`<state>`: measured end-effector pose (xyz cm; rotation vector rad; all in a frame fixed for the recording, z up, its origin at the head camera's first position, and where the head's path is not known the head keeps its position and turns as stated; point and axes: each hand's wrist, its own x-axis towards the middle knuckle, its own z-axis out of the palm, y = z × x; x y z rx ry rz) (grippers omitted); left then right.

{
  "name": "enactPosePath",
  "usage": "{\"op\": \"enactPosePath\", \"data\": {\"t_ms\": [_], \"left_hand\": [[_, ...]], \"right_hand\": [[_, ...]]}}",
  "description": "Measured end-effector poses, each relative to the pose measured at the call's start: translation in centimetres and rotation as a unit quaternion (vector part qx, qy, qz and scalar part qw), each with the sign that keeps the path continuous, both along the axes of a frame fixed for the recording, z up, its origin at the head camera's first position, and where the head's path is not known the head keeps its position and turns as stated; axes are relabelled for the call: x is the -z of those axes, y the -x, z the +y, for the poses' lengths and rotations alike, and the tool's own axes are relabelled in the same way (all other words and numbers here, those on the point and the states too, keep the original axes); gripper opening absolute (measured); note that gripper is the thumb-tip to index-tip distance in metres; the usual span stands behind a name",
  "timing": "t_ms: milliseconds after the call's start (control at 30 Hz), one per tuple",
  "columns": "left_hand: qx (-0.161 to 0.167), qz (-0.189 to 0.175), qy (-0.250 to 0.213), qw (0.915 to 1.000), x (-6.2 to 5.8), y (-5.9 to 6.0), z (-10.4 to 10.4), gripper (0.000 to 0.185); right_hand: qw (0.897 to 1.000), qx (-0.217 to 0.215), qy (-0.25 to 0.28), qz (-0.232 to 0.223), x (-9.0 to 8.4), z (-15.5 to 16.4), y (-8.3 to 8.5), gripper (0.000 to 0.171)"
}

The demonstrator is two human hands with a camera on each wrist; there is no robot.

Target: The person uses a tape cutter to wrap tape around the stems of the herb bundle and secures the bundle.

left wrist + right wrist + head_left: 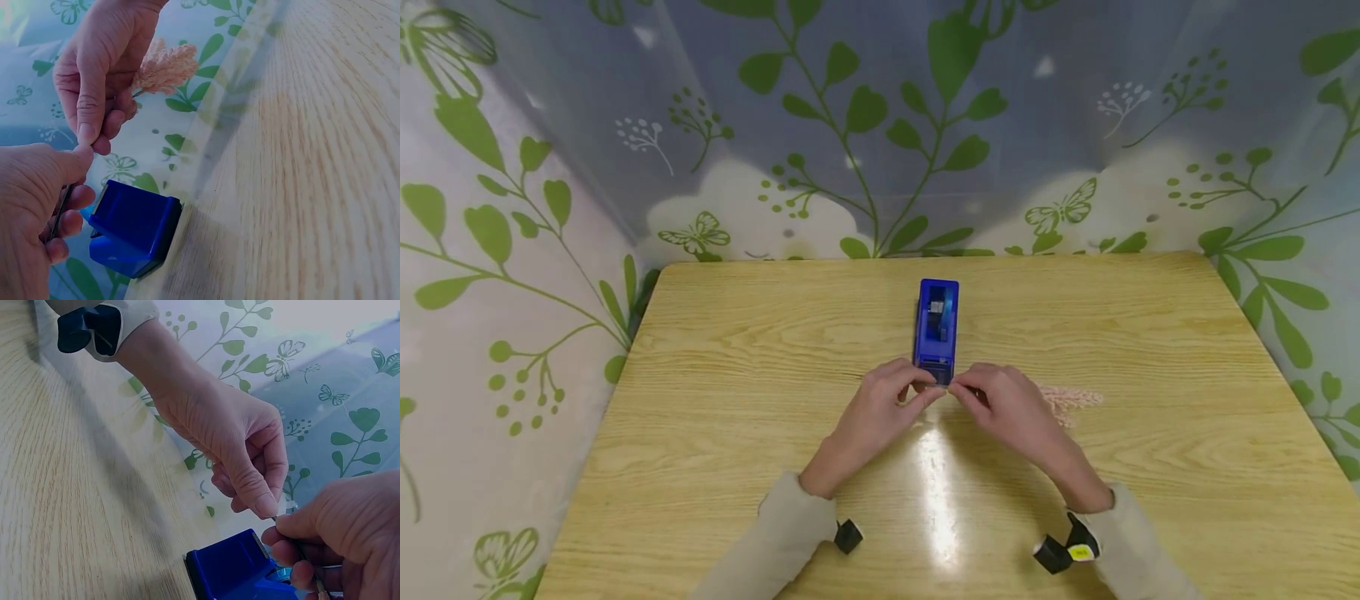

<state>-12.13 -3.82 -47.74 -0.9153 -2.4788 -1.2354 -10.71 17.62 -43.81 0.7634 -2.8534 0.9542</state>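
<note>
My left hand [880,404] and right hand [1011,412] meet fingertip to fingertip at the near end of a blue tape dispenser [937,287]. Thumb and fingers of both pinch a thin dark stem [305,555]. From the right hand's far side sticks out a fluffy pale pink dried flower spray [1078,398], also visible behind that hand in the left wrist view. A small clear bit [291,505], perhaps tape, shows by the left fingertips in the right wrist view. The fingertips hide most of what lies between them.
The dispenser stands on a light wooden table [737,333], its long side pointing away from me. Leaf-patterned cloth [880,167] hangs behind and at both sides of the table. Black wrist cameras [1052,554] sit at both cuffs.
</note>
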Motion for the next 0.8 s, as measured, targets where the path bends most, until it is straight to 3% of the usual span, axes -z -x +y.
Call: {"op": "enactPosePath", "data": {"t_ms": [333, 600, 800], "left_hand": [[0.007, -0.006, -0.025, 0.9996, 0.03, 0.21, 0.06, 0.009], [0.038, 0.053, -0.026, 0.9975, 0.10, 0.37, -0.13, 0.011], [0.038, 0.054, -0.001, 0.9978, 0.05, 0.34, -0.22, 0.016]], "right_hand": [[1.000, 0.001, 0.007, 0.027, 0.19, 0.06, 0.01, 0.010], [1.000, 0.002, 0.021, 0.023, 0.11, 0.25, 0.01, 0.011], [1.000, -0.001, 0.014, 0.027, 0.17, 0.26, 0.03, 0.012]]}}
